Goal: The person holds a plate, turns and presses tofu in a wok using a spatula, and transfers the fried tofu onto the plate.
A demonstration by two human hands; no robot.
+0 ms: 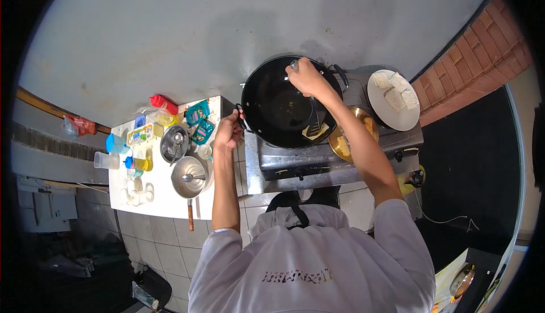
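Observation:
My left hand (228, 130) is closed around the left loop handle of a large black wok (267, 103) that sits on the stove. My right hand (306, 79) reaches over the wok, fingers wrapped round the handle of a slotted spatula (315, 127). The spatula's head rests low in the wok, at a pale yellow flat piece of food (322, 131) near the front right side. Dark, shiny oil with small bits lies at the wok's bottom. My right forearm partly covers a gold-coloured plate (335, 149) with yellow pieces on it.
A white plate (404, 121) with several pale, coated pieces stands right of the wok. The metal stove (335, 172) has front knobs. On the left table (164, 211) are a steel bowl (167, 146), a saucepan (180, 191), bottles, green packets (201, 131) and a red bottle (164, 104).

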